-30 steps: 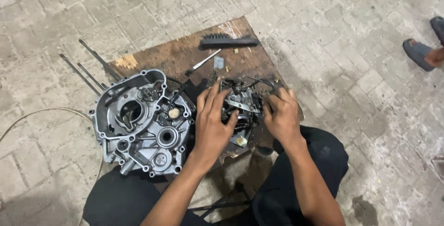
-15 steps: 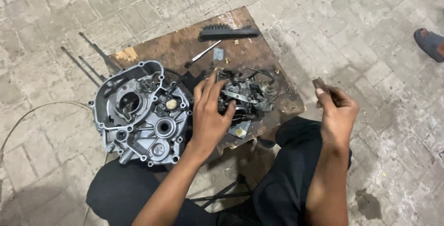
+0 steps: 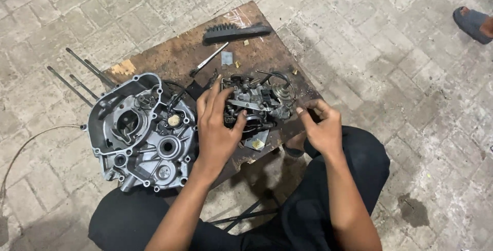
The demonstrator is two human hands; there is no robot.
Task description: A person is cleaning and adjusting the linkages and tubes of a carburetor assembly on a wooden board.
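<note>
Strip-down in hand: left hand (image 3: 218, 128) clamps the carburetor (image 3: 254, 102) mid-board beside the engine crankcase (image 3: 141, 133), right hand (image 3: 321, 128) pinched at its edge, contents unclear; next needs firm hold, fine finger work.

A worn wooden board (image 3: 174, 56) on the paved floor (image 3: 385, 51) carries a brush (image 3: 236, 32), engine casing (image 3: 141, 133) and carburettor (image 3: 257, 99).

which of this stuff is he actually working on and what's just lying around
In hand:
- carburetor, gripped by the left hand
- right hand, fingertips at its right edge
- wooden board under it

Lying about:
- engine crankcase half
- black brush
- small metal tool
- long metal rods
- sandalled foot of another person
</note>
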